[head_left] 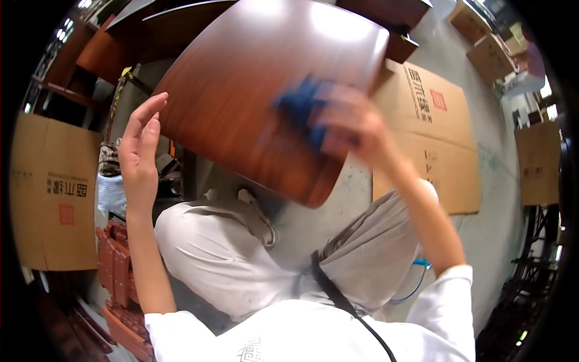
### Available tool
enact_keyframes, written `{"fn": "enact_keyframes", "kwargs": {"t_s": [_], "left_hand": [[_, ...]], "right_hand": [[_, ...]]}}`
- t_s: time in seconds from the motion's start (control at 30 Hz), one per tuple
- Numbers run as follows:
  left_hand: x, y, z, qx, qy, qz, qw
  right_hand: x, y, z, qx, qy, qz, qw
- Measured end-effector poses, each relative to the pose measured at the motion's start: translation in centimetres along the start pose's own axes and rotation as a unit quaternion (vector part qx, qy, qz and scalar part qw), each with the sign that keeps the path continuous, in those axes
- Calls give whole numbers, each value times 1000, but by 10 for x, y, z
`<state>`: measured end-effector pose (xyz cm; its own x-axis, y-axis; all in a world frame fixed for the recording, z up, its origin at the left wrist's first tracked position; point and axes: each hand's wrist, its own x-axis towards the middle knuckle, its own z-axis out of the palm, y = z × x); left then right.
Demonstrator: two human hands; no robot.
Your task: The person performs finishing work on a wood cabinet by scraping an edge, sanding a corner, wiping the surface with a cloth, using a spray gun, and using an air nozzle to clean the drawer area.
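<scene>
A glossy reddish-brown wooden panel [241,90] with rounded corners lies in front of me, its near corner pointing toward my knees. My right hand [353,123], smeared by motion, is closed on a crumpled dark blue cloth [300,107] over the right part of the panel. At the panel's left edge is my left hand [142,139], its fingers stretched out and holding nothing; the fingertips are at the edge, but whether they touch it I cannot tell.
Flattened cardboard [428,133] lies on the floor to the right, and a cardboard sheet [54,193] stands at the left. Carved reddish wooden pieces [117,262] are beside my left arm. Cardboard boxes [491,54] and a person [531,69] are at the far right. A blue hose [416,283] lies near my right knee.
</scene>
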<state>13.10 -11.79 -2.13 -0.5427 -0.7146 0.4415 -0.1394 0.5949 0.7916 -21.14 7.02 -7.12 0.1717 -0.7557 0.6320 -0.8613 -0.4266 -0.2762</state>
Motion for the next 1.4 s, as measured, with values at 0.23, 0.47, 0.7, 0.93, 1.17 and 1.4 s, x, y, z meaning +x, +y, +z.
{"fn": "enact_keyframes", "kwargs": {"t_s": [0.23,0.47,0.7,0.93,1.17,1.4], "left_hand": [[-41,49,31,-244,-255,-111,929],[-67,61,-5,-398,-224,-68,887],[-12,-55,-116,-143,250,-248,925],[107,-188,-261,490,269,-58,827],[88,-307,-246,535,-36,-120,836],[72,-298,-230,378,-45,-93,920]], "right_hand": [[-30,-107,26,44,-2,-129,991],[81,-151,46,302,153,74,938],[134,-111,17,116,64,104,986],[-31,29,-70,81,161,366,913],[-138,58,-74,107,148,556,811],[-161,55,-72,130,132,600,779]]}}
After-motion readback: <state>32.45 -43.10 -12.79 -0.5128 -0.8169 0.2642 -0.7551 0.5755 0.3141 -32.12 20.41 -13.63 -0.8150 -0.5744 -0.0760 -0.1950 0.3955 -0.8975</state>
